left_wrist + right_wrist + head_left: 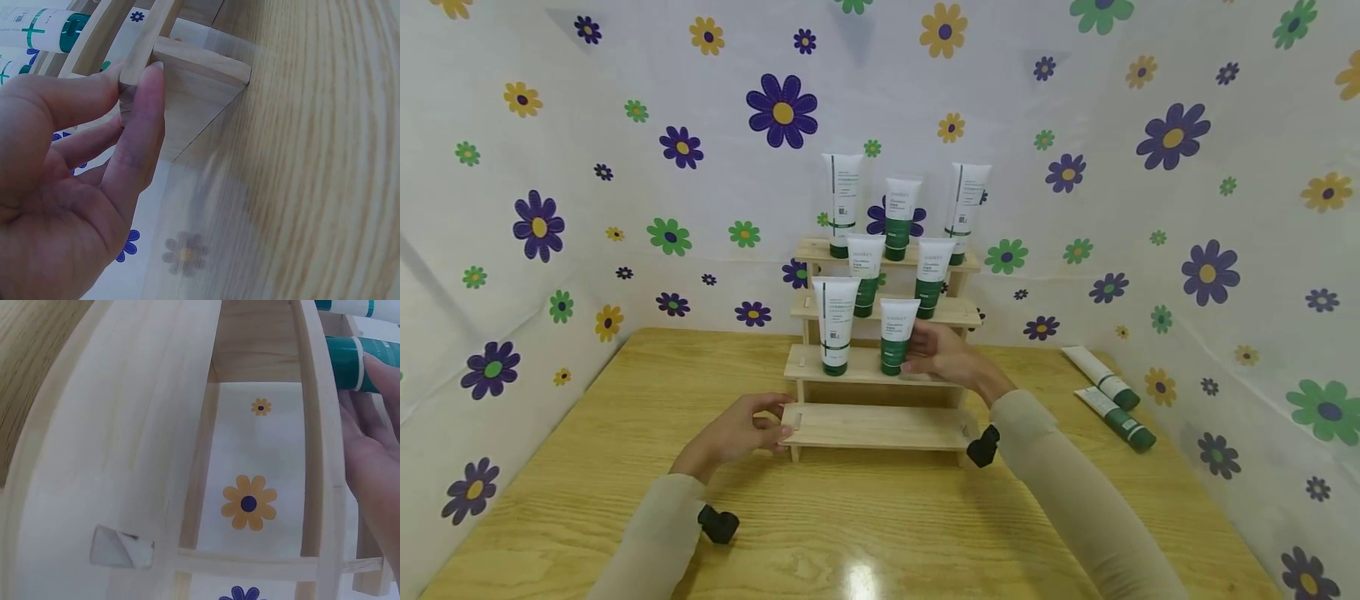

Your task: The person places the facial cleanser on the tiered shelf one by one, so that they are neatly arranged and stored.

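Note:
A stepped wooden display rack (880,427) stands on the table. My left hand (737,433) pinches the left end of its lowest shelf; in the left wrist view, thumb and fingers (134,137) lie on either side of the board's end. On the shelf above stands a small white-and-green squeeze tube (897,337), gripped from the right by my right hand (951,358). In the right wrist view the thumb lies on this tube's green part (344,362). A taller white tube (835,325) stands upright to its left on the same shelf.
Two small tubes (865,275) stand one shelf higher. Three more, including a tall tube (844,204), occupy the top shelf. Two tubes (1116,419) lie flat on the wooden table (865,517) at the right. Flower-patterned cloth (662,208) encloses the back and sides.

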`<state>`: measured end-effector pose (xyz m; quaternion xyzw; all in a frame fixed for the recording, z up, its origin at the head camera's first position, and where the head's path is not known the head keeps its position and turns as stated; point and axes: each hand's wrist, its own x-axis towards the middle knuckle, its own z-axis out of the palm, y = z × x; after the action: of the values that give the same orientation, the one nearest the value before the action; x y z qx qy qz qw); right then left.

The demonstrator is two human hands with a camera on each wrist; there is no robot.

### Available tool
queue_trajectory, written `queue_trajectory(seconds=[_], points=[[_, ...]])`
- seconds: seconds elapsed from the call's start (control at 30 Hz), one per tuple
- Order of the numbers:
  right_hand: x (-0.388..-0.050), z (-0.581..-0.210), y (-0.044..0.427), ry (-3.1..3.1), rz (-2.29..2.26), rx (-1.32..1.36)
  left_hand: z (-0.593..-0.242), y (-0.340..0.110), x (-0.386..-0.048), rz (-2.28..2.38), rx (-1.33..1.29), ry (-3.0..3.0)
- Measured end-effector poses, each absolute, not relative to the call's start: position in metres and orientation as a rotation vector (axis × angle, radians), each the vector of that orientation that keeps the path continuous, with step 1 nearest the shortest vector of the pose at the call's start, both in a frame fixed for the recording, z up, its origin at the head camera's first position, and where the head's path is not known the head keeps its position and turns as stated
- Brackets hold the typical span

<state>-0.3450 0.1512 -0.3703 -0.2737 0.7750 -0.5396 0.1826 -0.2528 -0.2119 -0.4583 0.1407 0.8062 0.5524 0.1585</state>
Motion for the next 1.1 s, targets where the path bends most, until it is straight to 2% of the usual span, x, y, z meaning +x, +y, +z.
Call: queue_trajectory(seconds=[0.23, 0.6, 1.1], points=[[-0.335, -0.363, 0.17, 2.208, -1.495, -0.817, -0.459, -0.212, -0.252, 1.572, 0.403, 2.316], [-0.323, -0.351, 0.225, 2.266, -1.419, -0.928, -0.458, -0.211, -0.251, 1.573, 0.391, 2.321], [-0.331, -0.347, 0.311, 2.527, -1.292, -0.66, -0.458, -0.213, -0.252, 1.575, 0.408, 2.31]])
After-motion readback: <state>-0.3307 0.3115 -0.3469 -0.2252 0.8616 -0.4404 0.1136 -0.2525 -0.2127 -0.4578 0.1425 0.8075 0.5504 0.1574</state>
